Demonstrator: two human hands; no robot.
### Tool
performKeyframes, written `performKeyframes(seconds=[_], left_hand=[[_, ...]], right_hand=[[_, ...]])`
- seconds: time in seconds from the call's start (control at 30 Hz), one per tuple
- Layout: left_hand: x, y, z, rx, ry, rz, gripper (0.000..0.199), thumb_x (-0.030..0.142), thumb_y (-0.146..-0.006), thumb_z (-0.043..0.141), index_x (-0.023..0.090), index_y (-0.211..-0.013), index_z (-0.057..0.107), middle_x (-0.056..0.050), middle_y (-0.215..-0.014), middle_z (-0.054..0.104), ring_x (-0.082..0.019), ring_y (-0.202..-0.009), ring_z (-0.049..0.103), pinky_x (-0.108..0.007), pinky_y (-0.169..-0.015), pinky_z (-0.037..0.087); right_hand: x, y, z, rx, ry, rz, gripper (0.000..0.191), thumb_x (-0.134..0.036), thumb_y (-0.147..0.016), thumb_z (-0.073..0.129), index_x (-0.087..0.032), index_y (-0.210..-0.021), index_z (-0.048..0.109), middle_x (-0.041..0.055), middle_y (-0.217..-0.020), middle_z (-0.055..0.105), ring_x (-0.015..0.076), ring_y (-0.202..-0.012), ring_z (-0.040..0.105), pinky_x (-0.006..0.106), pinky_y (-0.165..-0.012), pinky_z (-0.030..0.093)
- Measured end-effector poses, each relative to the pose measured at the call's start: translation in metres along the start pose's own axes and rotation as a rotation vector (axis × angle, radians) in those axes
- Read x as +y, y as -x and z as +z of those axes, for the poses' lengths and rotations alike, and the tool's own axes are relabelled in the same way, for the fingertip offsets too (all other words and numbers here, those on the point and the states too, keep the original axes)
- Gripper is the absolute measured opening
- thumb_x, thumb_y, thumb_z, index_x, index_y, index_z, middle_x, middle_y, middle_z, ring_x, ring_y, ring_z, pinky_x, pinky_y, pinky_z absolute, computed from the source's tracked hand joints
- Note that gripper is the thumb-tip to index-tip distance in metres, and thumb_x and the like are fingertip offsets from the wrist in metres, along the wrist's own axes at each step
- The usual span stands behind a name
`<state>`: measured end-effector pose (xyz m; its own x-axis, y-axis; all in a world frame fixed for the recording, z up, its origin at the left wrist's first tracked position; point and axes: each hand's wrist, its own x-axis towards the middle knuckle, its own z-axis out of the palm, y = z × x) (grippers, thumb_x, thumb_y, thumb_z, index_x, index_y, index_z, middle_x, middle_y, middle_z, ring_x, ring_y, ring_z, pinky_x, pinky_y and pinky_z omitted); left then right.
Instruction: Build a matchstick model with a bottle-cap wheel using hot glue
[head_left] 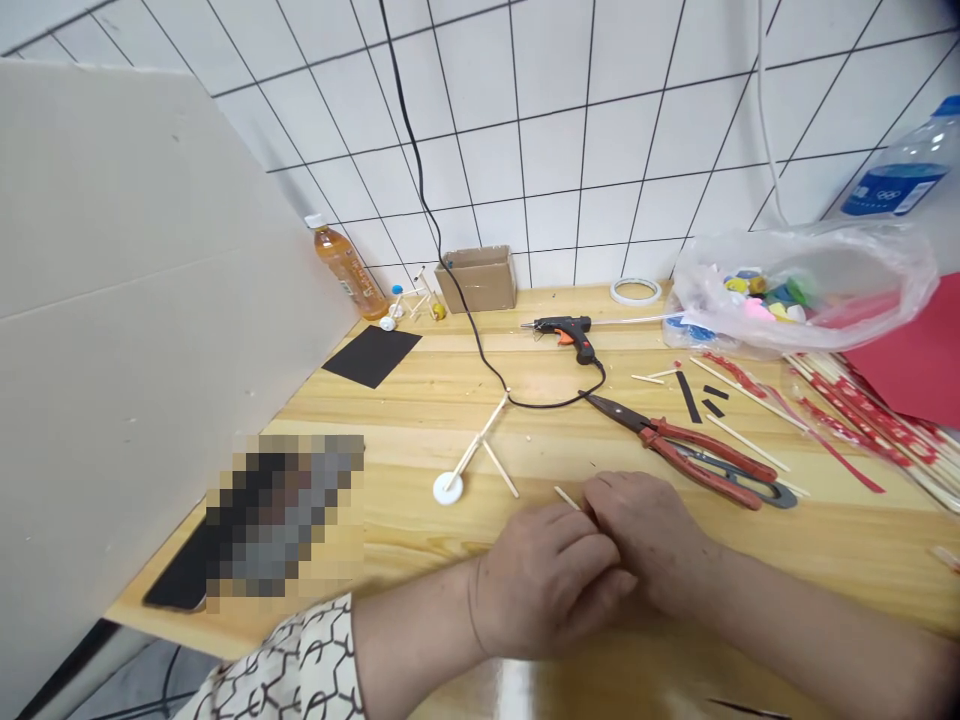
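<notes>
My left hand (547, 585) and my right hand (645, 530) are close together above the wooden table (420, 420), fingers curled. A short thin wooden stick (567, 497) pokes out from where they meet, its other end hidden by my fingers. To the left, a small stick frame (484, 445) stands joined to a white disc (448, 488). Red-handled pliers (705, 460) lie just beyond my right hand, over black-handled scissors (772, 492). A black hot glue gun (566, 335) lies farther back, its cord (540, 403) curving across the table.
A cardboard panel (150, 300) rises along the left. At the back stand a cardboard box (476, 280), a tea bottle (345, 270) and a tape roll (635, 291). A plastic bag (802, 290) of coloured pieces, red paper (915, 350) and bundled sticks (862, 420) fill the right.
</notes>
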<state>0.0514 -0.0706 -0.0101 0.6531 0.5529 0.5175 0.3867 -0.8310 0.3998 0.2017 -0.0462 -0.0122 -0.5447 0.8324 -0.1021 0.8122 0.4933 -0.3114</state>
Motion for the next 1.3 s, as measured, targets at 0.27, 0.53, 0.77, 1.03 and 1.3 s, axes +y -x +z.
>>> performKeyframes(seconds=[0.27, 0.53, 0.77, 1.03, 1.3], left_hand=[[-0.007, -0.003, -0.004, -0.031, 0.185, -0.421, 0.018, 0.020, -0.087, 0.041, 0.013, -0.085, 0.058, -0.005, -0.075, 0.061, -0.012, -0.066, 0.053, -0.023, -0.062, 0.042], [-0.011, -0.005, -0.001, 0.015, 0.291, -0.683, 0.025, 0.032, -0.090, 0.039, 0.015, -0.077, 0.053, 0.000, -0.067, 0.055, -0.009, -0.061, 0.046, -0.021, -0.057, 0.037], [-0.010, -0.003, -0.005, -0.022, 0.198, -0.592, 0.017, 0.022, -0.086, 0.041, 0.016, -0.084, 0.058, -0.001, -0.070, 0.059, -0.010, -0.061, 0.049, -0.022, -0.057, 0.038], [-0.010, -0.002, -0.004, -0.143, -0.016, -0.445, 0.017, 0.015, -0.081, 0.039, 0.017, -0.083, 0.055, -0.003, -0.076, 0.062, -0.015, -0.069, 0.057, -0.025, -0.060, 0.043], [-0.009, -0.002, -0.002, -0.172, 0.020, -0.506, 0.017, 0.015, -0.080, 0.040, 0.017, -0.084, 0.056, -0.003, -0.079, 0.064, -0.017, -0.072, 0.059, -0.026, -0.064, 0.044]], right_hand=[[0.009, -0.004, -0.005, 0.099, -0.156, 0.172, 0.009, -0.018, -0.076, 0.047, -0.019, -0.067, 0.050, 0.0037, -0.069, 0.063, 0.0177, -0.065, 0.055, 0.027, -0.057, 0.030], [0.008, -0.002, -0.003, 0.205, -0.328, 0.110, 0.012, -0.026, -0.085, 0.035, -0.022, -0.075, 0.040, -0.0010, -0.060, 0.056, 0.0154, -0.054, 0.050, 0.025, -0.052, 0.029], [0.010, -0.006, 0.002, 0.191, -0.170, 0.095, 0.014, -0.025, -0.085, 0.035, -0.021, -0.075, 0.045, 0.0035, -0.065, 0.063, 0.0183, -0.058, 0.056, 0.027, -0.054, 0.030], [0.009, -0.004, 0.003, 0.234, 0.057, -0.003, 0.016, -0.015, -0.078, 0.042, -0.018, -0.065, 0.051, 0.0047, -0.061, 0.063, 0.0174, -0.058, 0.056, 0.025, -0.053, 0.028], [0.012, -0.004, 0.007, 0.261, 0.112, 0.015, 0.017, -0.015, -0.080, 0.043, -0.017, -0.067, 0.055, 0.0055, -0.062, 0.065, 0.0180, -0.058, 0.058, 0.026, -0.053, 0.028]])
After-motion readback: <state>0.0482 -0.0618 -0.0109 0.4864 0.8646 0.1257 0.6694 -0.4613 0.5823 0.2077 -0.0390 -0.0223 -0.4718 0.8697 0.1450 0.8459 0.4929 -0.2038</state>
